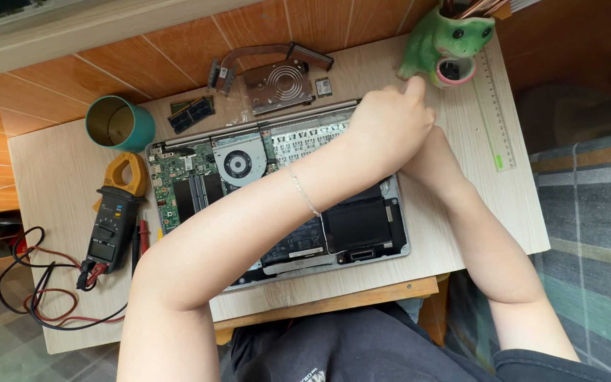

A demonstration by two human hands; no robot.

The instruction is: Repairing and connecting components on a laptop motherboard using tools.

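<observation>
Wooden desk [58,177] | left hand [390,127] clenched over opened laptop [362,226] | right hand seemingly hidden beneath

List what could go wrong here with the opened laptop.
The left hand reaches over the bare circuit board; the forearm could brush the fan. The frog pot stands close by and might tip. The loose memory stick lies near the table edge.
</observation>
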